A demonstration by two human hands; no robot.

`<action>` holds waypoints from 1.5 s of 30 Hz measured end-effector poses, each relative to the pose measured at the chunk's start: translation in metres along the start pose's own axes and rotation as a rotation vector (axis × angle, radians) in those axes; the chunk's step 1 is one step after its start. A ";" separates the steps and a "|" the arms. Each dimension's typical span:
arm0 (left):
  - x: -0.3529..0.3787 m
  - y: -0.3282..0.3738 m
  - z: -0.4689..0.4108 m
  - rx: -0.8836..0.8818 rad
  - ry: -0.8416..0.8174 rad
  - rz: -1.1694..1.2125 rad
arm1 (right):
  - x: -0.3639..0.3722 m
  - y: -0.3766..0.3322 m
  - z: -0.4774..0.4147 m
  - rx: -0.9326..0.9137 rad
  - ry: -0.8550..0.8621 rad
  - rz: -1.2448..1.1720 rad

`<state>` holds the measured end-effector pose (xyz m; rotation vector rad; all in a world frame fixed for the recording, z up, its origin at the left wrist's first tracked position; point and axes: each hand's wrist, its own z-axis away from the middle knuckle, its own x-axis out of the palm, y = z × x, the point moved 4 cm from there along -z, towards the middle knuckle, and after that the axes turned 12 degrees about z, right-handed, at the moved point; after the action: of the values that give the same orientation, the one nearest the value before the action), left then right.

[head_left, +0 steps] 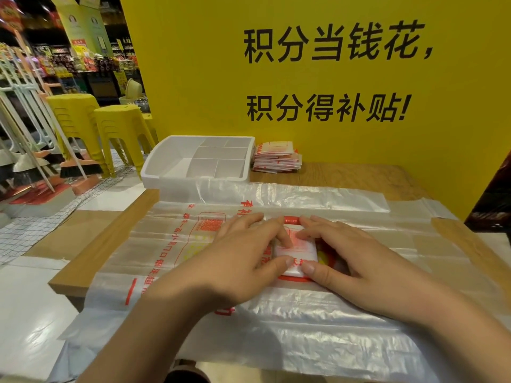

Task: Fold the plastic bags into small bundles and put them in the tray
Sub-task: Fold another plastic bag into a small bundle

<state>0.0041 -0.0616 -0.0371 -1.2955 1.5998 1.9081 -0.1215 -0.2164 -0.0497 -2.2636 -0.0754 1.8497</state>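
Observation:
A small folded bundle [296, 254] of white plastic bag with red print lies on top of flat, spread-out plastic bags [276, 322] on the wooden table. My left hand [243, 261] and my right hand [351, 258] press on the bundle from either side, fingers laid across its top and thumbs against its near edge. A white tray [154, 164] with several dividers stands at the table's far left corner. No bundle shows inside it.
A stack of folded bags [276, 157] sits right of the tray against the yellow wall [331, 78]. Yellow stools [121, 128] and brooms [41, 150] stand on the floor to the left. A dark object [495, 194] is at the right edge.

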 end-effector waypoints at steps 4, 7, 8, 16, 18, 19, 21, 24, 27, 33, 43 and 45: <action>0.001 -0.012 -0.005 -0.063 -0.079 -0.038 | 0.005 0.001 -0.002 -0.022 -0.062 0.029; 0.001 -0.012 -0.007 -0.097 -0.100 -0.069 | 0.005 0.005 -0.004 -0.018 -0.059 -0.014; 0.000 -0.008 -0.007 -0.099 -0.103 -0.075 | 0.004 0.004 -0.004 -0.025 -0.037 -0.031; -0.010 0.024 0.010 0.074 0.197 -0.295 | -0.011 0.007 0.004 0.065 0.293 -0.112; -0.005 0.025 0.012 0.066 0.217 -0.252 | -0.012 0.006 0.004 0.062 0.313 -0.085; -0.002 0.025 0.012 0.063 0.216 -0.202 | -0.012 0.004 0.004 0.052 0.315 -0.085; 0.007 0.024 0.012 0.059 0.218 -0.120 | -0.013 0.000 0.004 0.020 0.298 -0.104; 0.014 0.020 0.009 0.050 0.258 -0.053 | -0.010 -0.004 0.002 -0.056 0.199 -0.122; 0.015 0.017 0.006 0.009 0.234 -0.080 | -0.005 -0.004 -0.002 -0.087 0.116 -0.114; 0.010 0.009 0.011 -0.080 0.059 -0.096 | -0.007 0.013 0.004 -0.054 -0.084 -0.049; 0.003 0.009 0.014 -0.037 0.132 0.005 | -0.018 0.012 0.006 -0.001 -0.064 -0.015; -0.002 0.011 0.014 -0.052 0.212 -0.058 | -0.019 0.011 0.007 0.009 -0.036 -0.063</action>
<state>-0.0092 -0.0521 -0.0297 -1.5944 1.6002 1.8406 -0.1338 -0.2298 -0.0349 -2.1965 -0.1429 1.8546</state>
